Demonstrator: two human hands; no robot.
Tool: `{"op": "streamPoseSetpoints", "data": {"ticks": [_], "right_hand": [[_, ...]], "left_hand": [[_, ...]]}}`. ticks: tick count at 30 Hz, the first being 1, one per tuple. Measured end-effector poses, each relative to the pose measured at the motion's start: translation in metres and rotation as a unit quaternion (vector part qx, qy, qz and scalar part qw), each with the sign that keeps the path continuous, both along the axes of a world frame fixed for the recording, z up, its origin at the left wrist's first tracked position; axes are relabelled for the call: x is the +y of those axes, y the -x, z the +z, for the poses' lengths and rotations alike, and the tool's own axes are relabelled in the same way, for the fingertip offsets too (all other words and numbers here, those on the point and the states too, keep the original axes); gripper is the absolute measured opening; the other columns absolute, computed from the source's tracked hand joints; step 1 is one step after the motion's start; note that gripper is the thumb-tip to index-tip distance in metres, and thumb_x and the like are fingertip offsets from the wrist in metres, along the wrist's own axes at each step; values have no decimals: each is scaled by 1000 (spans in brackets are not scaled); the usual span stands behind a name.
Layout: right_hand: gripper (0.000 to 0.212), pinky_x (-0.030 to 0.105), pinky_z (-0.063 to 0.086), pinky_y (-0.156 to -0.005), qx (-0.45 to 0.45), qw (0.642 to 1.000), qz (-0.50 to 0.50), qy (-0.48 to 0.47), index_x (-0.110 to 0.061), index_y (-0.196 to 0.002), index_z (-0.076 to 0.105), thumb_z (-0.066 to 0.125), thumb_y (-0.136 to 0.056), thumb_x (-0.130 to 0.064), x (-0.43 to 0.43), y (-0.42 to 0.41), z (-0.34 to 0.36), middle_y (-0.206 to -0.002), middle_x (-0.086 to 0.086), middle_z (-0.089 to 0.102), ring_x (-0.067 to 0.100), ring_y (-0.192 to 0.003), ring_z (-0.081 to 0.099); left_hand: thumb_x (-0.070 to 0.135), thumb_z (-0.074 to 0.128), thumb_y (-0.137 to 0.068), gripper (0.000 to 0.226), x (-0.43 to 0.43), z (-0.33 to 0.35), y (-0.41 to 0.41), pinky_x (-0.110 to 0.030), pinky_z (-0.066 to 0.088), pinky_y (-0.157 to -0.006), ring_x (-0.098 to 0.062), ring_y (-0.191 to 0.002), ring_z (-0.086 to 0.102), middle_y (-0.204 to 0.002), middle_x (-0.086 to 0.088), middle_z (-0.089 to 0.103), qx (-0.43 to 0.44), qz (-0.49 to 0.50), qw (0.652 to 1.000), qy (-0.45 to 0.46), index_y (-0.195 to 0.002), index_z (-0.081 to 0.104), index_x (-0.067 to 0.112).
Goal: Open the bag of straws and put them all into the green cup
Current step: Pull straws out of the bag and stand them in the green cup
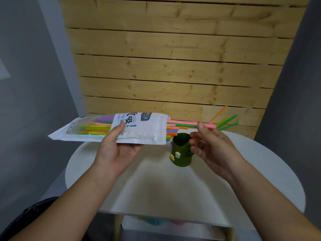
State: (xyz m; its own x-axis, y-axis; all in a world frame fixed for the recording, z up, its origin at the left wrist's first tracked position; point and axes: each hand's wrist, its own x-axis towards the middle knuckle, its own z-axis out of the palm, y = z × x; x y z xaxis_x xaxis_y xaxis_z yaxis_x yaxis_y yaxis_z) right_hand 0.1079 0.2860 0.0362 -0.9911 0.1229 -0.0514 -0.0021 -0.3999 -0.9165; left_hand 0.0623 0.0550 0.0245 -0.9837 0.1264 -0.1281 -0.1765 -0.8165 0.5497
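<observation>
While the bag sits level above the table, the scene reads as follows.

Bag: the white straw bag (139,129) is already open at its right end and lies sideways in the air, left of the cup.
Left hand: the left hand (118,146) grips the bag from below, thumb pressed on its front face.
Right hand: the right hand (206,145) pinches a pink straw (184,122) between thumb and fingers, half out of the bag mouth.
Straws in bag: a thick bundle of coloured straws (93,129) shows through the clear window, so most appear not yet moved.
Green cup: the green cup (181,152) stands upright on the round white table (156,188), just below the bag mouth.
Straws in cup: a few green and orange straws (225,121) seem to lean out to the far right.
Progress: opening done; judged early in the transfer.
</observation>
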Motion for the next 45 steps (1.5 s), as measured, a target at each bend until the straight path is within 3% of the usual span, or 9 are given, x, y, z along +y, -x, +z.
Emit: {"op": "streamPoseSetpoints", "data": {"ticks": [4,7,10,14,18,24,32,40,45], "right_hand": [[43,29,49,-60,-14,998,4,-61,-17,-98,68,67,-71,-51,-24,-3,-9,-82,5,64,16,-66,58],[32,34,44,-63,-3,998,-42,-41,-15,-97,64,60,-91,-46,-39,1,-8,-77,8,56,14,-62,51],[26,32,42,-62,3,995,-87,-44,-24,-101,70,53,-98,-44,-49,5,-4,-67,4,51,9,-56,47],[28,27,46,-61,17,992,-122,-17,-23,-108,72,51,-100,-39,-54,7,-1,-76,10,46,12,-62,46],[26,19,51,-52,22,988,-155,3,-16,-97,71,51,-102,-30,-48,10,2,-58,-1,47,4,-50,50],[22,22,55,-68,39,983,-180,-4,-13,-99,72,56,-99,-28,-33,12,4,-68,1,61,3,-57,62],[22,23,54,-68,62,977,-201,-25,-10,-94,70,55,-100,-26,-6,6,14,-71,4,61,5,-57,62],[21,18,55,-66,77,968,-238,-37,-7,-98,70,58,-99,-24,23,-2,17,-62,-3,65,5,-58,63],[21,19,56,-67,73,972,-220,-24,-7,-99,71,58,-98,-23,28,-7,15,-73,2,67,6,-64,65]], "left_hand": [[13,62,-95,24,0,0,-1,-51,62,-78,-28,-103,74,-116,-11,75,-1,2,1000,-13,-119,65,12],[13,62,-95,21,5,-1,-4,-46,63,-68,-28,-96,76,-111,-12,77,-2,-3,1000,-5,-115,66,12],[13,62,-95,20,11,-3,-5,-45,63,-68,-28,-93,77,-109,-12,77,-4,-6,1000,1,-114,67,12],[13,62,-95,19,15,-6,-5,-53,61,-78,-30,-98,75,-112,-13,76,-15,-9,1000,-8,-113,66,11],[13,62,-95,18,15,-7,-3,-51,62,-74,-29,-94,76,-109,-13,77,-17,-5,1000,-11,-112,66,11],[13,61,-95,20,9,-11,2,-51,62,-76,-30,-96,76,-111,-13,77,-19,-1,1000,-16,-115,66,10],[13,62,-95,23,0,-16,11,-57,54,-93,-31,-106,73,-117,-13,75,-16,15,999,-25,-117,65,11],[13,62,-95,23,-7,-19,18,-56,56,-89,-30,-104,74,-117,-13,75,-19,27,999,-28,-118,64,11],[14,61,-96,19,0,-19,15,-55,58,-85,-30,-101,74,-114,-13,76,-22,10,999,-22,-114,65,10]]}}
